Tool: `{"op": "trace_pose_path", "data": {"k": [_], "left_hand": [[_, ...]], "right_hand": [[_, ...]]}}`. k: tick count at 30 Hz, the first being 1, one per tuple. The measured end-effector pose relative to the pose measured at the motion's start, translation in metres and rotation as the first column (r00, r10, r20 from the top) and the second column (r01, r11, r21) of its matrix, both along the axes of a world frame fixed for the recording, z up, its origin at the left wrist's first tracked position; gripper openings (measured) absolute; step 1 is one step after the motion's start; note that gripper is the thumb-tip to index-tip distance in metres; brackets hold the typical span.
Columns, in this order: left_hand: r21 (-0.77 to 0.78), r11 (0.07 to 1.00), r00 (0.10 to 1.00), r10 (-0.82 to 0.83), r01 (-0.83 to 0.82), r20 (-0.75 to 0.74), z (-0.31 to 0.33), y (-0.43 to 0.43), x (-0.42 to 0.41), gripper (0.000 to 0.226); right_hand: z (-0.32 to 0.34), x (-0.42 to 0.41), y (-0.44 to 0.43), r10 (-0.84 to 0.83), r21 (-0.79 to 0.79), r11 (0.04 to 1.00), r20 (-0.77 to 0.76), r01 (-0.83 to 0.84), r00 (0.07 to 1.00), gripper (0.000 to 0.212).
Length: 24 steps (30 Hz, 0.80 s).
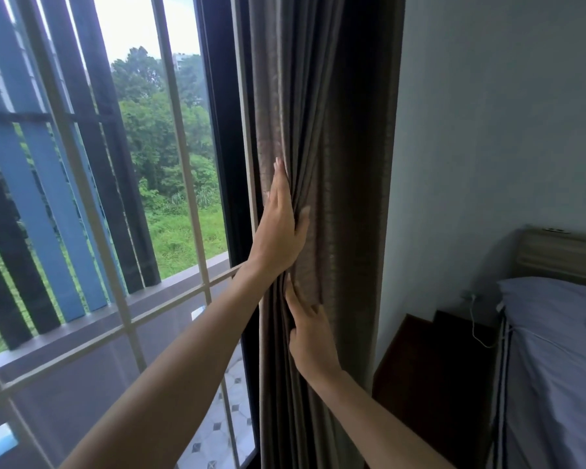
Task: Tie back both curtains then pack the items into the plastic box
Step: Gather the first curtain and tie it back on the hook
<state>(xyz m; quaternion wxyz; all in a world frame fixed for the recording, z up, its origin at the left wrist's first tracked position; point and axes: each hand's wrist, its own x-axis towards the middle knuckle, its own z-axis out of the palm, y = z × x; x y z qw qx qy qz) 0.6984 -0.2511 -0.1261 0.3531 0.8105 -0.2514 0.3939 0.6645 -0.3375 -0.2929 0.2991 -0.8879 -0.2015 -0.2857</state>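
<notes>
- Fingers (pixel 279 184) of left hand (pixel 281 231) straight and released, pressed flat on the left edge of the curtain (pixel 345 130), thumb spread over the front folds; nothing clearly pinched.
- Fingers (pixel 291 294) of right hand (pixel 312 336) also straight, laid on the folds just below the left hand; grasping nothing.
- Curtain hanging to the right of the dark window frame (pixel 222 130), bunched into narrow folds between this frame and the wall (pixel 487 96).
- Probably the gathering step, before the tying: no tie-back in view and no plastic box in view, so most of the task likely not yet done.
- To do it well: sweep the loose folds from the window side toward the wall with flat palms, then close one hand round the whole bundle at about the level of the hands.
- Keep that hand on the bundle while searching for the tie-back with the other; otherwise folds likely to spread open.
- Push sideways, not downward, to spare the hanging points above, hidden from this view.
- Take the fabric evenly, soft and heavy by its look, so no fold escapes on the window side.
- Mind the dark bedside table (pixel 430 367) near the bed (pixel 555 384) at right when stepping closer.
</notes>
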Motion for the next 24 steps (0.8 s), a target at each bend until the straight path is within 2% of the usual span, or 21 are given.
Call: {"op": "trace_pose_path", "data": {"k": [3, 5, 7, 9, 11, 13, 15, 17, 19, 24], "left_hand": [[0.069, 0.994, 0.996, 0.086, -0.086, 0.005, 0.001, 0.001, 0.003, 0.077], [0.101, 0.978, 0.983, 0.184, -0.183, 0.002, 0.001, 0.002, 0.003, 0.08], [0.13, 0.959, 0.968, 0.25, -0.251, 0.022, 0.0, 0.005, 0.003, 0.084], [0.158, 0.952, 0.965, 0.26, -0.263, 0.044, 0.0, 0.008, 0.004, 0.087], [0.165, 0.958, 0.972, 0.234, -0.234, 0.017, 0.001, 0.01, 0.003, 0.085], [0.152, 0.97, 0.98, 0.195, -0.189, -0.028, 0.004, 0.012, 0.001, 0.083], [0.148, 0.974, 0.982, 0.182, -0.173, -0.047, 0.005, 0.012, -0.001, 0.082], [0.15, 0.972, 0.981, 0.188, -0.179, -0.046, 0.004, 0.013, -0.002, 0.083], [0.157, 0.969, 0.98, 0.195, -0.189, -0.03, 0.004, 0.012, -0.002, 0.083], [0.125, 0.979, 0.985, 0.168, -0.161, -0.047, 0.004, 0.008, -0.003, 0.083]], "right_hand": [[0.001, -0.001, -0.006, 0.133, 0.014, 0.991, -0.087, -0.132, 0.987, 0.087], [0.009, 0.002, -0.018, 0.198, 0.018, 0.98, -0.126, -0.197, 0.972, 0.082], [0.029, 0.013, -0.035, 0.117, 0.05, 0.992, -0.052, -0.115, 0.992, 0.065], [0.058, 0.03, -0.054, -0.054, 0.147, 0.988, 0.096, 0.039, 0.994, 0.051], [0.093, 0.05, -0.072, -0.179, 0.293, 0.948, 0.166, 0.125, 0.97, 0.059], [0.121, 0.076, -0.09, -0.241, 0.43, 0.887, 0.117, 0.169, 0.964, 0.078], [0.137, 0.102, -0.107, -0.29, 0.488, 0.839, 0.026, 0.241, 0.957, 0.093], [0.14, 0.111, -0.116, -0.252, 0.463, 0.847, -0.083, 0.261, 0.964, 0.094], [0.132, 0.103, -0.113, -0.171, 0.392, 0.894, -0.152, 0.219, 0.973, 0.08], [0.056, 0.077, -0.085, -0.123, 0.133, 0.979, -0.218, 0.155, 0.968, 0.056]]}}
